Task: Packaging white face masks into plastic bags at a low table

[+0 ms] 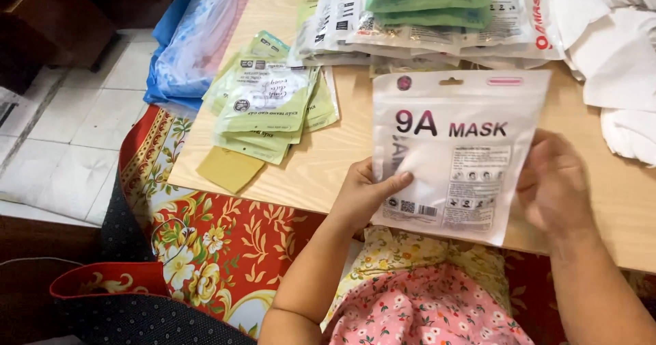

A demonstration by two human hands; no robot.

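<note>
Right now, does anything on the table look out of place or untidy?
Mostly no. The white mask pouch is held flat between the left hand and right hand. Only the green packets lie fanned and crooked, and one plain yellow-green packet has slid out near the wooden table edge.

Pouch (454,150): white, black lettering, pink strip at top. Packets (270,102) near the table's left edge: pale green with white panels. Table (328,160): light wood grain. Cloth (225,242) under its near edge: red, yellow floral. Garment (427,311): pink, small flowers.
</note>
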